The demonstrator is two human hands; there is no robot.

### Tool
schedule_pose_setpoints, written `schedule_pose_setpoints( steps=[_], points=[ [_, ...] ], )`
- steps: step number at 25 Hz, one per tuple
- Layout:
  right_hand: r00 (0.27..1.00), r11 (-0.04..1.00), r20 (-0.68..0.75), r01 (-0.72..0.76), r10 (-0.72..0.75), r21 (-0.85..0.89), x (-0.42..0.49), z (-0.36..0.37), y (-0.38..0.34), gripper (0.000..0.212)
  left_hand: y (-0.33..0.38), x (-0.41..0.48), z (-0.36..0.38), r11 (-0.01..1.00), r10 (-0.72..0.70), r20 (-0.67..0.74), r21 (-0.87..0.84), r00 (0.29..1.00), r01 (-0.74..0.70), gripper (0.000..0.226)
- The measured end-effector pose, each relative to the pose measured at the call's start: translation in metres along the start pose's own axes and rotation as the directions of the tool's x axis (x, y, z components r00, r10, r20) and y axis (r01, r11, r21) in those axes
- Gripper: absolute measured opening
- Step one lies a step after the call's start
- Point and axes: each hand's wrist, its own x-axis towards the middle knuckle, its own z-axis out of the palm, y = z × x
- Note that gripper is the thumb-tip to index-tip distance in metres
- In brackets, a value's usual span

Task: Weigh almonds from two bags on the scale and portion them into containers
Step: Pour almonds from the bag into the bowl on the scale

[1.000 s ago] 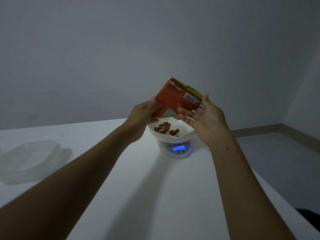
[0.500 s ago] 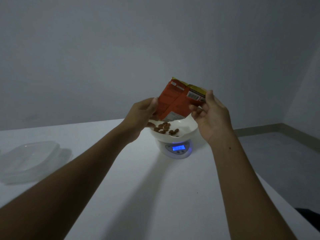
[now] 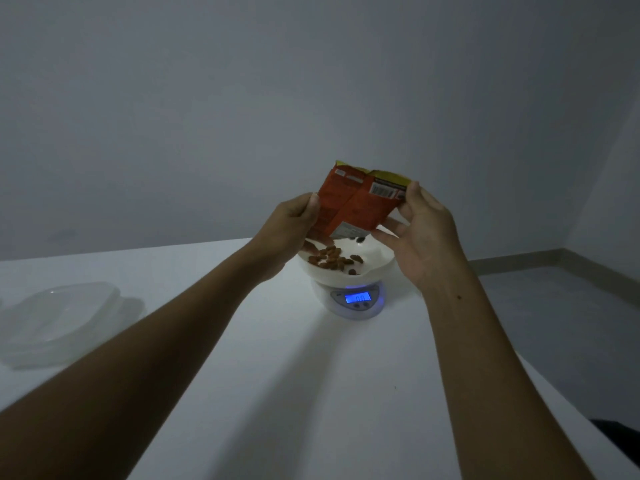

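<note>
The left hand grips the left edge of the orange bag, thumb on its near face; the right hand holds the bag's right side, thumb at the upper corner and fingers under the lower edge; the bag hangs between both hands, mouth tipped down over the white bowl; almonds lie in the bowl, which sits on the scale, its display lit blue; clear containers rest well to the left on the table.
</note>
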Motion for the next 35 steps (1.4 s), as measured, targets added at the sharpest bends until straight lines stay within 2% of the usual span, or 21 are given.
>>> schedule_pose_setpoints(
  steps=[10,14,18,25,31,35],
  points=[
    [1.0,1.0,0.0,0.005,-0.005,-0.007,-0.001,0.004,0.0,0.024,0.003,0.0,-0.002,1.0,-0.011,0.07,0.028,0.997,0.009,0.042],
    [1.0,0.999,-0.014,-0.005,0.005,-0.041,-0.001,0.001,0.0,0.021,0.005,-0.002,-0.003,0.999,0.022,0.053,-0.03,0.998,-0.02,0.037],
    [1.0,1.0,-0.002,-0.024,0.024,0.016,-0.001,0.004,0.001,0.028,0.009,0.0,0.003,0.995,0.028,0.056,-0.092,0.998,-0.023,0.04],
    [1.0,1.0,-0.018,-0.017,0.017,0.017,0.0,-0.001,0.0,0.021,0.009,0.001,0.006,0.997,0.031,0.105,-0.076,0.994,-0.023,0.039],
    [0.998,0.999,-0.045,0.038,-0.036,0.03,0.0,-0.001,-0.001,0.026,0.009,0.001,0.005,0.995,0.054,0.066,-0.082,0.996,-0.049,0.038],
    [1.0,0.999,-0.019,0.025,-0.024,0.027,-0.002,-0.002,-0.003,0.021,0.006,-0.002,0.005,0.994,0.031,0.119,-0.104,0.992,-0.019,0.039]
  ],
)
